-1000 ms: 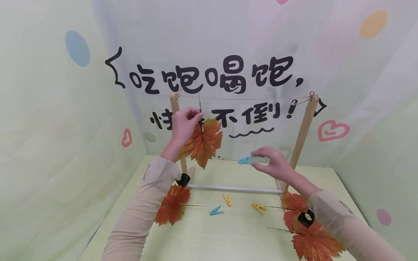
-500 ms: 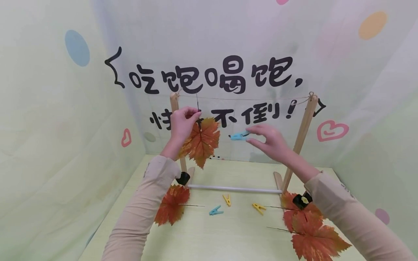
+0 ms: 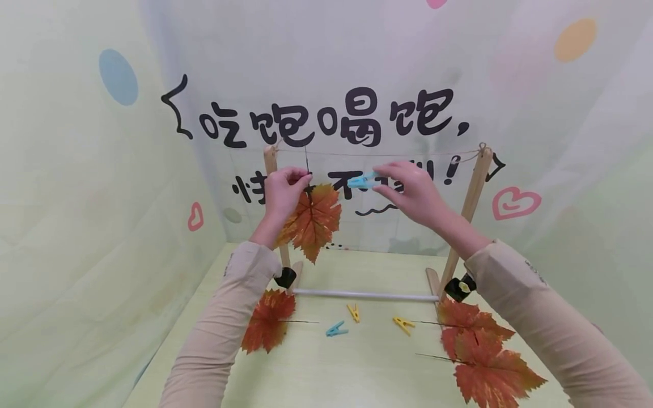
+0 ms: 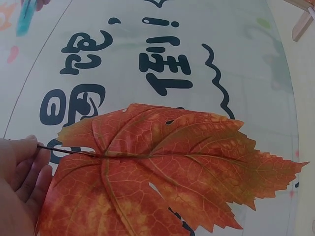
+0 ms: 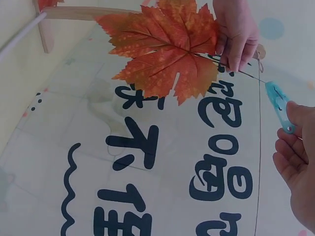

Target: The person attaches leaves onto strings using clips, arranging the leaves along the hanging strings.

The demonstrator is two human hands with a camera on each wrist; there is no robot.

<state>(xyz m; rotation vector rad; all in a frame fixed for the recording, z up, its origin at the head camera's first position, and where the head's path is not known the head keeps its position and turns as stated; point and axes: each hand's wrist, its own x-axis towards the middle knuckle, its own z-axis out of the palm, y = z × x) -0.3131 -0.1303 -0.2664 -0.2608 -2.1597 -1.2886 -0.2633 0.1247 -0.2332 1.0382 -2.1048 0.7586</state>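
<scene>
My left hand (image 3: pixel 287 191) pinches the dark thin stem of an orange-red artificial maple leaf (image 3: pixel 313 221), which hangs blade down near the left post. The stem's upper end reaches up to the thin string (image 3: pixel 388 154). In the left wrist view the leaf (image 4: pixel 157 157) spreads out broad and veined from the fingertips. My right hand (image 3: pixel 415 192) pinches a light blue clothespin (image 3: pixel 361 181) between thumb and fingers, its nose pointing left toward the leaf, a little below the string. In the right wrist view the clothespin (image 5: pixel 279 105) is beside the string, near the stem's tip.
Wooden posts stand at left (image 3: pixel 271 161) and right (image 3: pixel 475 184), joined low by a white rod (image 3: pixel 364 295). On the table lie two yellow clothespins (image 3: pixel 353 313), a blue clothespin (image 3: pixel 336 329), one leaf (image 3: pixel 270 322) at left and two leaves (image 3: pixel 492 368) at right.
My right hand has risen and moved left with the blue clothespin, closer to the string and the held leaf. The left hand with the leaf has shifted only slightly.
</scene>
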